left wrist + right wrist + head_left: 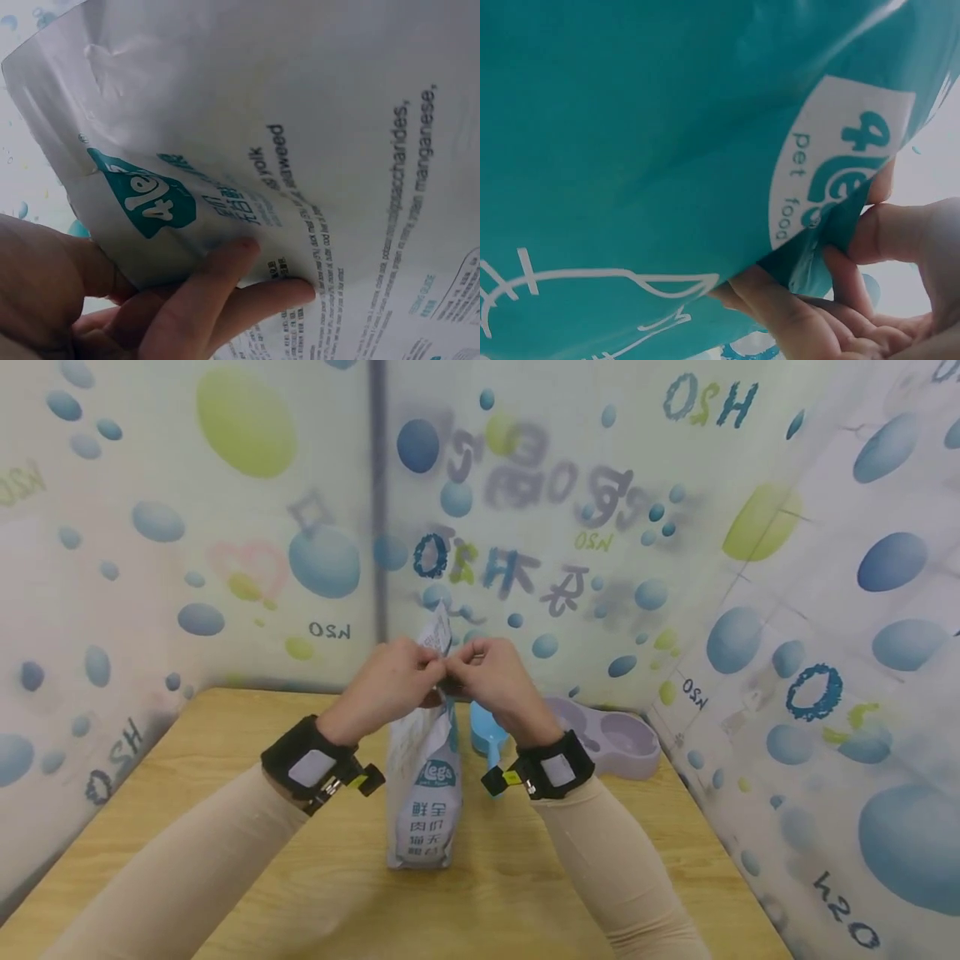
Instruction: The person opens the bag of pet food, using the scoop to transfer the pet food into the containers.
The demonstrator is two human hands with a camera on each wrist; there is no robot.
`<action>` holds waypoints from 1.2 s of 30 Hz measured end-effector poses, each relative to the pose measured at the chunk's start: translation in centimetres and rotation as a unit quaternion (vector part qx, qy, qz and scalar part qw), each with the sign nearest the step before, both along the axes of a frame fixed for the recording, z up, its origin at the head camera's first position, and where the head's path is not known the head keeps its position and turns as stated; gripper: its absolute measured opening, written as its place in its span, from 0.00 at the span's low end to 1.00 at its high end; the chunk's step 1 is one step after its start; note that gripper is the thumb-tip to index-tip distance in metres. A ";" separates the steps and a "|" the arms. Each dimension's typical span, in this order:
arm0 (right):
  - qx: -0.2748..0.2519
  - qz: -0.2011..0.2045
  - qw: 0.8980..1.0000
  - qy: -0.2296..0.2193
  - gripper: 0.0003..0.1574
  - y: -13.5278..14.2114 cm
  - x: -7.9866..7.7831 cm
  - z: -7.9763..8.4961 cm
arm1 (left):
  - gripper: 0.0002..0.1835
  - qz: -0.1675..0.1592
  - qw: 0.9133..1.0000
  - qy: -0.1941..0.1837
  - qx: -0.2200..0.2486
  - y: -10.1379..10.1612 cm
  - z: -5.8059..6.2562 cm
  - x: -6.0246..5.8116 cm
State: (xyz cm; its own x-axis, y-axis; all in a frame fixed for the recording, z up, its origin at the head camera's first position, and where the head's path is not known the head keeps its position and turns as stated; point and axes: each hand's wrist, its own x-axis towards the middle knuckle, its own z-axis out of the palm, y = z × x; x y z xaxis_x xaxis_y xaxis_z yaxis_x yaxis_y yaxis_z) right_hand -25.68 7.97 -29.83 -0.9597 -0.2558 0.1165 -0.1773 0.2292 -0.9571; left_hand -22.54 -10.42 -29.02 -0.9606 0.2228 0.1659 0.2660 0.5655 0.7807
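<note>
A white and teal pet food bag (427,810) stands upright on the wooden table, its narrow side turned to me. Both hands meet at the near edge of its upper part. My left hand (393,675) pinches the edge from the left; in the left wrist view its fingers (225,300) lie along the white printed back. My right hand (498,681) pinches the same edge from the right. In the right wrist view, thumb and fingers (889,232) grip a fold of the teal front, beside the white "pet food" label (840,157).
Behind my right hand lies a blue scoop (489,731), its handle toward me. A lilac double pet bowl (637,764) stands at the back right of the table (300,877). Patterned curtains (525,527) close off the back and sides.
</note>
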 end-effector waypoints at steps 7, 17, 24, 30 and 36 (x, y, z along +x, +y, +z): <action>-0.003 -0.007 1.000 -0.002 0.07 -0.5 0.0 -0.5 | 0.19 -0.012 0.998 -0.022 0.059 -0.7 -0.7 0.2; -0.036 -0.011 0.999 -0.002 0.10 -0.8 0.2 -1.3 | 0.21 -0.046 0.990 -0.053 0.119 -1.5 -1.4 0.0; -0.046 -0.007 0.999 0.002 0.10 -1.1 0.5 -1.7 | 0.22 -0.046 0.988 -0.059 0.134 -1.9 -1.9 0.2; -0.048 -0.003 0.999 0.004 0.10 -0.9 0.4 -1.9 | 0.22 -0.046 0.987 -0.063 0.141 -1.8 -2.1 0.2; -0.033 -0.013 0.999 0.005 0.09 -0.7 0.3 -1.6 | 0.19 -0.031 0.991 -0.050 0.120 -1.6 -1.9 0.1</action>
State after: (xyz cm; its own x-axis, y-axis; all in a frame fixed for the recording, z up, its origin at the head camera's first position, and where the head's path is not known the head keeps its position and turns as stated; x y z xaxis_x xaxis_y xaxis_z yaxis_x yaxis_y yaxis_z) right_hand -25.37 7.23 -31.44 -0.9647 -0.2216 0.1422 -0.1818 0.1704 -0.9685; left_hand -22.39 -12.03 -30.90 -0.9608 0.2469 0.1265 0.2093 0.3459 0.9146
